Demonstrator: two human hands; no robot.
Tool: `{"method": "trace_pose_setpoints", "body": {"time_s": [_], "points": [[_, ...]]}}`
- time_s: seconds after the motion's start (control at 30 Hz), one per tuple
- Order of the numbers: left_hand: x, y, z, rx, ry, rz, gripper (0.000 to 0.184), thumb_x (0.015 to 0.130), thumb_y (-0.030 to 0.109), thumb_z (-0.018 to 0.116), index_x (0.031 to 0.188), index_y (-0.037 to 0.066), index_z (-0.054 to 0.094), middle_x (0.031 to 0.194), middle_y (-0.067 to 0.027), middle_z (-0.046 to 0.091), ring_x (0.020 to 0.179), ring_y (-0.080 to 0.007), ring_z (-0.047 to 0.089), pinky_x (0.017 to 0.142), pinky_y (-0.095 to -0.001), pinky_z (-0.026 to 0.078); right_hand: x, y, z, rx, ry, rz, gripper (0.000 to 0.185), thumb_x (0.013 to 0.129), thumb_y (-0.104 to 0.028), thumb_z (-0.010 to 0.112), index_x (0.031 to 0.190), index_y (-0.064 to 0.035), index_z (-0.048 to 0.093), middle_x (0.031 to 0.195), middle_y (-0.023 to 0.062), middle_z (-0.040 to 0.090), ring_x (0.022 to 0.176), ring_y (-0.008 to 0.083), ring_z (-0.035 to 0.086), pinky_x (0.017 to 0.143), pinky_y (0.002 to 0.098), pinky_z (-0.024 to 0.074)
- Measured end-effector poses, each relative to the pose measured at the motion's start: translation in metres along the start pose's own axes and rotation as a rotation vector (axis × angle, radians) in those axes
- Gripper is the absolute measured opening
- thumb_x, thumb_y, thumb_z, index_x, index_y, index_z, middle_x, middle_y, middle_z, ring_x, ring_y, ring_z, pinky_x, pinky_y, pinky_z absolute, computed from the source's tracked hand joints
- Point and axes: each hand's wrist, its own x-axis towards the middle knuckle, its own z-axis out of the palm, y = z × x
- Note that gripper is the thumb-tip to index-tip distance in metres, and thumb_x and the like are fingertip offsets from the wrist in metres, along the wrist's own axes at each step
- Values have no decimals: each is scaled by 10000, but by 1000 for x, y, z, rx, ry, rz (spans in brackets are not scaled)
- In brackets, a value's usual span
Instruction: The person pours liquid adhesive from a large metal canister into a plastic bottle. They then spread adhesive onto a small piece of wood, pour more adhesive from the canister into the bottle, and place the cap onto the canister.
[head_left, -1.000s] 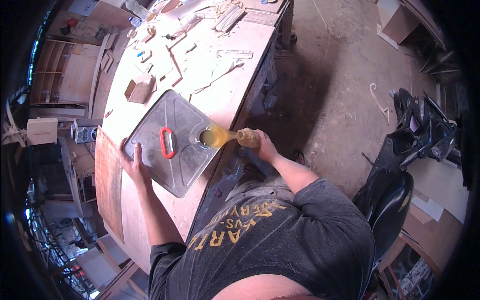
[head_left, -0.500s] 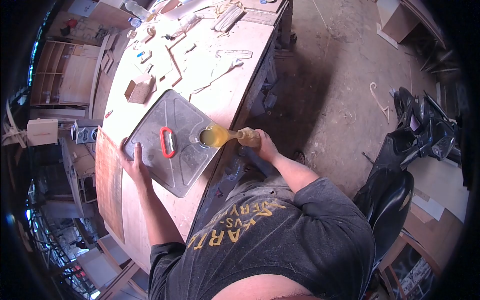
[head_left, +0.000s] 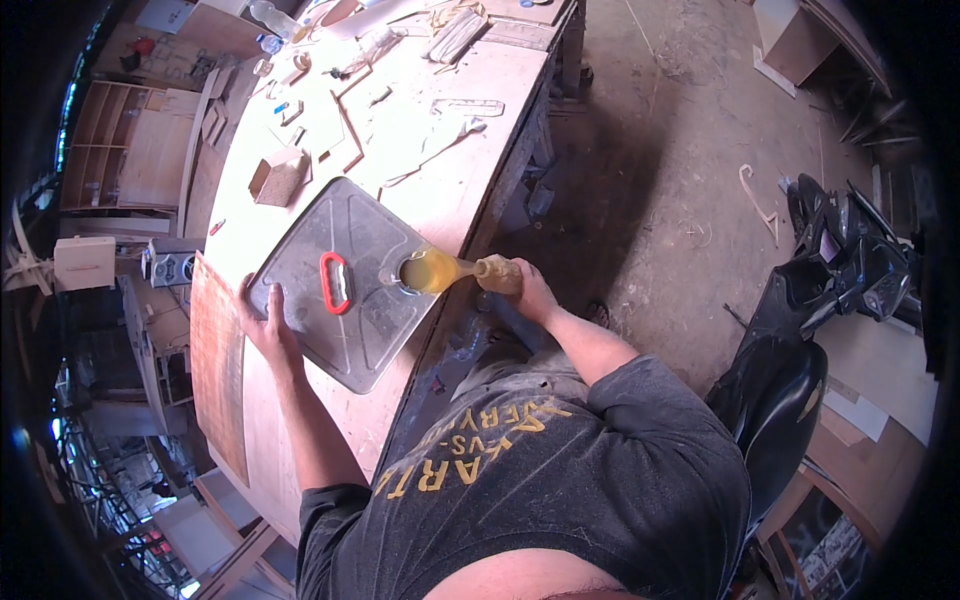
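A square grey lid point(head_left: 375, 325) with a red-rimmed handle point(head_left: 326, 283) lies at the near edge of the workbench. My left hand point(head_left: 268, 325) rests at its left corner, thumb and fingers apart. At the lid's right corner, my right hand point(head_left: 530, 292) is wrapped round a bottle point(head_left: 497, 274) coated in something brownish. From its neck, yellowish liquid point(head_left: 433, 272) spreads toward an opening in the lid. Whether the yellow part is a funnel or the liquid itself is hard to tell.
On the workbench point(head_left: 480, 90) are a small open cardboard box point(head_left: 280, 177), wood strips, crumpled plastic and a clear bottle point(head_left: 276, 18). A black motorbike point(head_left: 790, 370) stands at the right on the concrete floor. Wooden shelving point(head_left: 125, 145) is at the left.
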Motion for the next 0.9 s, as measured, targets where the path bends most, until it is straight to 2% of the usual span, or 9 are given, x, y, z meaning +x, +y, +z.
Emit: {"method": "trace_pose_setpoints", "body": {"time_s": [0.57,0.9], "points": [[-1,2,1,-6,-5,8,480,957,147,721,1368,-58,580,1335,-174,610,1273,-274,552,1154,-387,372,-3,8,-1,-38,-3,15,678,836,-97,797,1437,-86,483,1394,197,604,1331,438,547,1114,500,466],[-3,6,1,3,4,7,480,955,137,723,1368,-62,579,1333,-180,610,1277,-275,552,1150,-388,380,-3,7,1,-24,10,34,632,844,-71,772,1414,-100,501,1379,198,612,1318,441,554,1102,501,471]]}}
